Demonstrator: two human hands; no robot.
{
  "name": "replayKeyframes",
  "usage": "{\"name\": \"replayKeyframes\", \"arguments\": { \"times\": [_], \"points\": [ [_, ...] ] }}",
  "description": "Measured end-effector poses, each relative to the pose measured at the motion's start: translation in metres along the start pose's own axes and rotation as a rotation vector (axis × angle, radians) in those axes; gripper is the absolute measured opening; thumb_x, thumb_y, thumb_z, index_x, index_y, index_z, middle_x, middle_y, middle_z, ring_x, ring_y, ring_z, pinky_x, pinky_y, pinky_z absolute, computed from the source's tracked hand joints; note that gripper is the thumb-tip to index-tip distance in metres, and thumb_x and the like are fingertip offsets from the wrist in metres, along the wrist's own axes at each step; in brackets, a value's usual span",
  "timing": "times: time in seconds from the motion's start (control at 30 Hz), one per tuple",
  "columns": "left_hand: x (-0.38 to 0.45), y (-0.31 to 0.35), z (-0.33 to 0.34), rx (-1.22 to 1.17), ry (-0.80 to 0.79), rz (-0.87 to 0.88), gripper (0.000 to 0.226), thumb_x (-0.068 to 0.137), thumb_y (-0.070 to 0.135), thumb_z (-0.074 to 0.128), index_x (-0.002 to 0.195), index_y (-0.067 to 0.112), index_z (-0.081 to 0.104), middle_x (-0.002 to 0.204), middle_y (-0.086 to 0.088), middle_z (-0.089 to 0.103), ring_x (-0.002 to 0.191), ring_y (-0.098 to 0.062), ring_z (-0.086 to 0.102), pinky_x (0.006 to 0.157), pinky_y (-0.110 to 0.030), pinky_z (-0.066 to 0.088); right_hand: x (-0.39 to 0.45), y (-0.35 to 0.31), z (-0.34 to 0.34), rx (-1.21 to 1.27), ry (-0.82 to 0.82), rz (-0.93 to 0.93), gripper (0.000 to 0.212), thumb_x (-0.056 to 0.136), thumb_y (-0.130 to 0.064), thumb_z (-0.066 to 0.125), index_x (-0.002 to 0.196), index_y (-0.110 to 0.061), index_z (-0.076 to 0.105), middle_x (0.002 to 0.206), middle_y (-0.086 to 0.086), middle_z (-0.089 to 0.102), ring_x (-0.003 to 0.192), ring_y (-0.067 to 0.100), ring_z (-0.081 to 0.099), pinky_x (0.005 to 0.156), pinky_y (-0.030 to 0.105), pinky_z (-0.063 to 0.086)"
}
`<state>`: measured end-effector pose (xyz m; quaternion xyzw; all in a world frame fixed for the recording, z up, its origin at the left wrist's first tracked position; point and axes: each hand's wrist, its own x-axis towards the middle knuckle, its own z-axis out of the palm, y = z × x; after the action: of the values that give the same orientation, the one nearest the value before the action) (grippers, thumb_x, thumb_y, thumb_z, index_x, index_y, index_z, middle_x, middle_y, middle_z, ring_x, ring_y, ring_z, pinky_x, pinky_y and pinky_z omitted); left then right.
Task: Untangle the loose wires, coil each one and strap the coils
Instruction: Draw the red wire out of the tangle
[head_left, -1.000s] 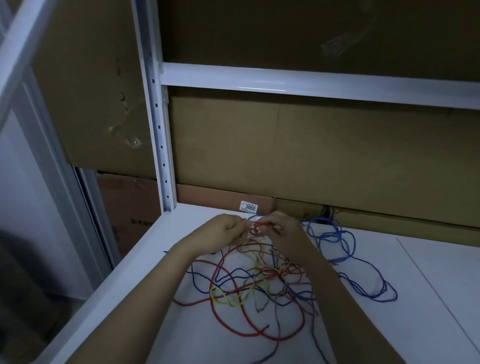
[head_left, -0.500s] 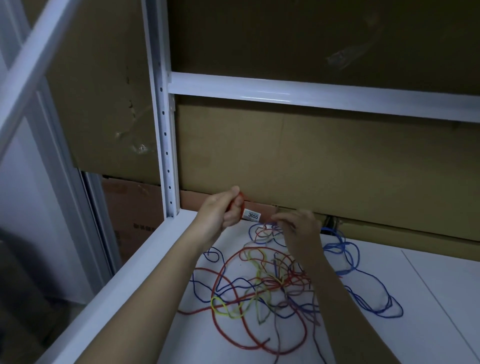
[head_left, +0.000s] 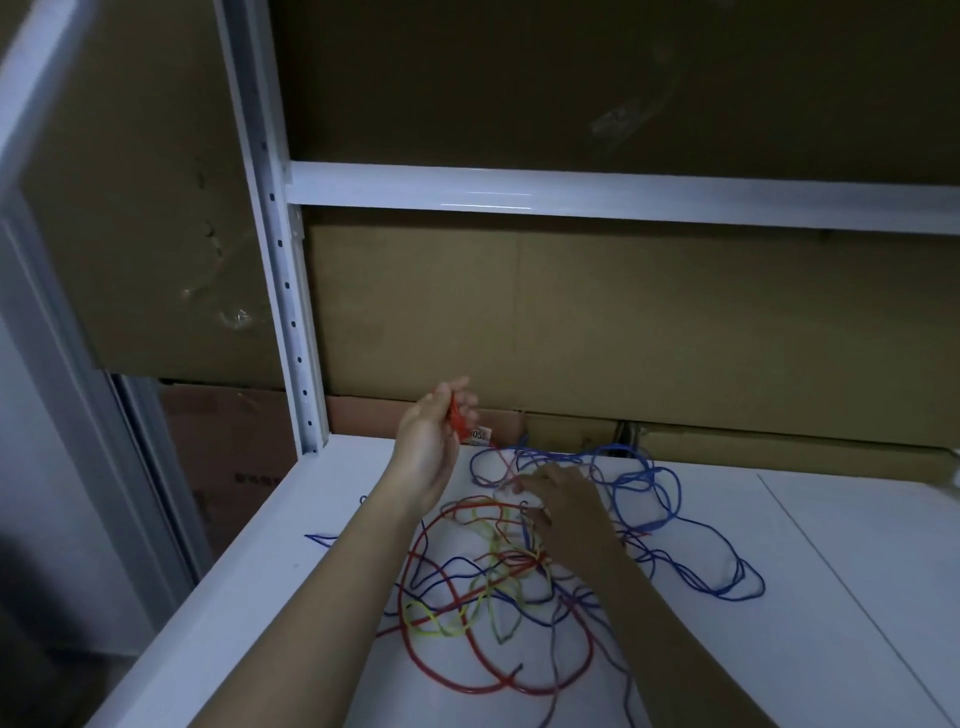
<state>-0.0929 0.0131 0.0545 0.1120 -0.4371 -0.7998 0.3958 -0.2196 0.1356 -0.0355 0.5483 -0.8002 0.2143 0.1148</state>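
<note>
Both hands reach over the white shelf (head_left: 857, 613). Right hand (head_left: 563, 501) lies palm-down on the tangled wires (head_left: 519, 577) mid-shelf, whether it grips any I cannot tell. Left hand (head_left: 434, 439), raised near the far-left corner, pinches a red wire (head_left: 457, 421) clear of the heap.

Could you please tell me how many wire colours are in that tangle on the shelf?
4, though some may be hidden: red wire at front, its end in the left hand; blue wire back right; yellow wire centre-left; grey wire in front.
</note>
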Motion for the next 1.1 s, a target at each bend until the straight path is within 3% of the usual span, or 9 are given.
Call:
{"name": "replayKeyframes", "arguments": {
  "times": [0.2,0.33,0.43,0.57,0.7,0.87,0.97,1.03,1.1],
  "points": [
    [0.003,-0.022,0.019,0.667,-0.018,0.189,0.012,0.104,0.004,0.027,0.108,0.003,0.039,0.088,-0.009,0.058,0.071,-0.016,0.055,0.073,-0.020,0.047,-0.014,-0.022,-0.015,0.066,0.179,-0.223,0.026,0.074,0.010,0.064,0.084,-0.012,0.074,0.076,0.007,0.057,0.082,0.019,0.038,0.064,0.033,0.029],
    [-0.001,-0.030,-0.007,1.441,-0.344,0.263,0.010,0.101,0.010,0.033,0.094,0.006,0.040,0.084,-0.009,0.053,0.077,-0.026,0.052,0.067,-0.035,0.039,-0.016,-0.022,-0.025,0.307,0.198,-0.085,0.018,0.088,0.004,0.056,0.088,-0.004,0.072,0.087,0.011,0.063,0.086,0.029,0.052,0.076,0.017,0.032],
    [-0.006,-0.027,-0.017,1.700,-0.503,0.209,0.015,0.102,0.022,0.038,0.090,0.012,0.038,0.078,-0.001,0.042,0.073,-0.023,0.046,0.060,-0.032,0.030,-0.014,-0.014,-0.027,0.357,0.214,0.054,0.017,0.091,0.001,0.056,0.098,-0.004,0.071,0.096,0.012,0.061,0.088,0.026,0.055,0.074,0.005,0.032],
    [-0.015,-0.026,-0.023,1.731,-0.673,0.218,0.024,0.099,0.032,0.046,0.081,0.021,0.034,0.075,0.009,0.035,0.064,-0.003,0.041,0.055,-0.018,0.028,-0.008,-0.019,-0.024,0.455,0.152,0.115,0.018,0.091,-0.005,0.058,0.105,-0.010,0.069,0.096,0.002,0.054,0.082,0.005,0.051,0.073,-0.001,0.031],
    [-0.018,-0.023,-0.033,1.791,-0.631,0.195,0.024,0.101,0.031,0.042,0.093,0.009,0.049,0.086,-0.011,0.058,0.081,-0.027,0.055,0.063,-0.034,0.036,-0.007,-0.022,-0.027,0.673,0.110,0.169,0.019,0.088,-0.005,0.063,0.099,-0.018,0.070,0.096,-0.007,0.062,0.087,-0.010,0.056,0.075,0.001,0.039],
    [-0.022,-0.016,-0.046,1.533,-0.446,0.116,0.032,0.100,0.032,0.046,0.071,0.019,0.051,0.064,0.005,0.057,0.065,-0.015,0.054,0.066,-0.030,0.043,-0.013,-0.025,-0.029,1.215,0.120,0.351,0.028,0.100,-0.013,0.044,0.101,-0.010,0.071,0.091,0.002,0.074,0.091,0.020,0.068,0.070,0.024,0.055],
    [-0.028,-0.014,-0.045,1.255,-0.444,-0.022,0.032,0.101,0.024,0.045,0.073,0.017,0.058,0.066,0.004,0.068,0.063,-0.009,0.062,0.071,-0.024,0.050,-0.016,-0.028,-0.024,1.205,0.112,0.336,0.028,0.097,-0.001,0.044,0.105,-0.012,0.069,0.090,0.003,0.075,0.085,0.048,0.060,0.066,0.042,0.053],
    [-0.030,-0.014,-0.044,1.232,-0.416,-0.012,0.031,0.101,0.023,0.047,0.072,0.016,0.057,0.061,0.008,0.064,0.058,-0.005,0.057,0.062,-0.017,0.044,-0.015,-0.030,-0.021,1.143,0.111,0.289,0.035,0.094,0.005,0.047,0.103,-0.021,0.069,0.090,-0.003,0.075,0.086,0.054,0.055,0.059,0.038,0.052],
    [-0.031,-0.013,-0.045,1.261,-0.347,0.043,0.032,0.099,0.024,0.051,0.067,0.019,0.055,0.053,0.013,0.055,0.051,0.003,0.048,0.053,-0.013,0.036,-0.016,-0.029,-0.023,1.155,0.136,0.315,0.021,0.094,-0.018,0.057,0.095,-0.032,0.073,0.093,-0.009,0.074,0.089,0.038,0.064,0.060,0.026,0.055]
  ]
}}
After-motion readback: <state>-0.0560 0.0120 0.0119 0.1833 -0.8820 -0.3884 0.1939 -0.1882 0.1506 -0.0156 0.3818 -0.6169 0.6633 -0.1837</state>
